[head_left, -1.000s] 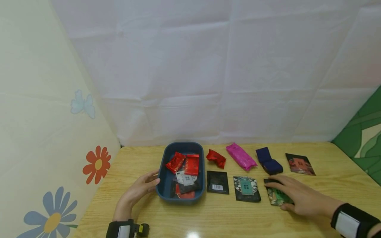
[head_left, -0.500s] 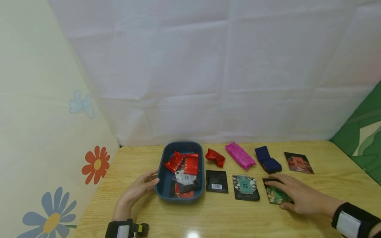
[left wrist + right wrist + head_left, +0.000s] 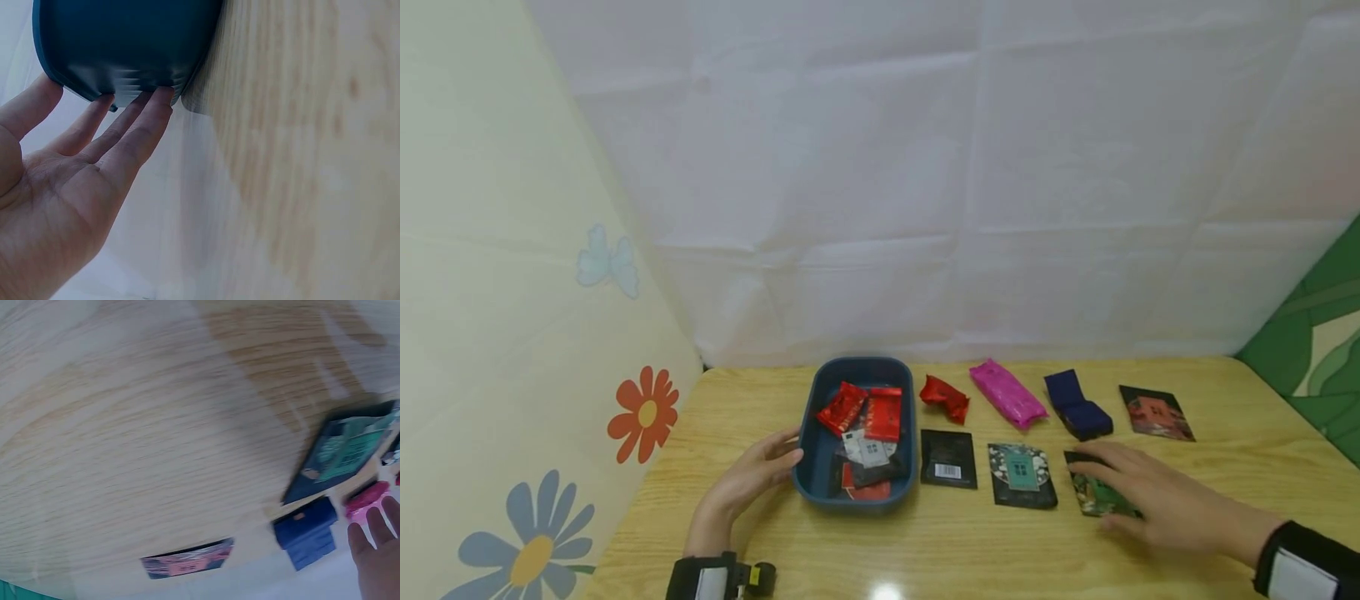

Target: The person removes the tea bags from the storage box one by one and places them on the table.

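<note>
My left hand (image 3: 752, 475) rests its fingertips against the left side of a dark blue plastic bin (image 3: 857, 505). In the left wrist view its fingers (image 3: 134, 134) are extended, touching the bin's wall, with the thumb at the rim. The bin holds red packets (image 3: 883, 415), a black-and-white sachet (image 3: 872, 450) and others partly covered. My right hand (image 3: 1176, 504) is over the right part of a dark sachet with a green label (image 3: 1086, 487), fingers extended. In the right wrist view that sachet (image 3: 350, 450) lies flat on the table, apart from the fingertips.
On the wooden table (image 3: 955, 550), right of the bin, lie a crumpled red packet (image 3: 946, 399), a pink packet (image 3: 1007, 395), an unfolded navy case (image 3: 1077, 406), a red-labelled sachet (image 3: 1156, 413), a black sachet (image 3: 947, 460) and a teal-labelled sachet (image 3: 1022, 476). A white sheet (image 3: 850, 208) hangs behind.
My right hand has drawn slightly toward the right and the near edge. The green-labelled sachet has stayed in place. My left hand and the bin have not moved.
</note>
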The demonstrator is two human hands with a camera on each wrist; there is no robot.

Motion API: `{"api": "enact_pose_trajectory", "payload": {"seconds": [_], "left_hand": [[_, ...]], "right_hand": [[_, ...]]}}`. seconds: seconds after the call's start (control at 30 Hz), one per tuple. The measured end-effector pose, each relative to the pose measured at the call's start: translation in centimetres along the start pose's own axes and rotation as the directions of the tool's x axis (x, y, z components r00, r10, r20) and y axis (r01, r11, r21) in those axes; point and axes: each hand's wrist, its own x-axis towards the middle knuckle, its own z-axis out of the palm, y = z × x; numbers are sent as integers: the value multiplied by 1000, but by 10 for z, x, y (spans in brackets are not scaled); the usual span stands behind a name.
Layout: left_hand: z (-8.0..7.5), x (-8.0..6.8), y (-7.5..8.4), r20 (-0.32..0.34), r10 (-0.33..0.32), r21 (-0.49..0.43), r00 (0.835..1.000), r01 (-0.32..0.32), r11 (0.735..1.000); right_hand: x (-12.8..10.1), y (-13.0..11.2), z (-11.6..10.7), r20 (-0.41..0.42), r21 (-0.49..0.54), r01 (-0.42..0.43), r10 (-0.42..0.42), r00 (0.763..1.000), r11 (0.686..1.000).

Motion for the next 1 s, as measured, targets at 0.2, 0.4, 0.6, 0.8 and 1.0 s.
{"api": "enact_pose_trajectory", "payload": {"seconds": [0.2, 0.4, 0.6, 0.8, 1.0], "left_hand": [[0, 0, 2, 9, -3, -9, 1000, 3, 1000], [0, 0, 2, 16, 4, -20, 1000, -4, 1000], [1, 0, 2, 22, 6, -21, 1000, -6, 1000], [1, 0, 2, 15, 2, -14, 1000, -2, 1000], [0, 0, 1, 1, -6, -6, 1000, 6, 1000]], "right_hand": [[13, -21, -10, -56, -29, 27, -29, 998, 999], [35, -40, -24, -231, -143, 138, -169, 958, 980], [54, -60, -31, -213, -127, 167, -191, 958, 978], [69, -79, -27, -131, -67, 214, -221, 966, 975], [92, -99, -28, -93, -82, 259, -266, 960, 963]]}}
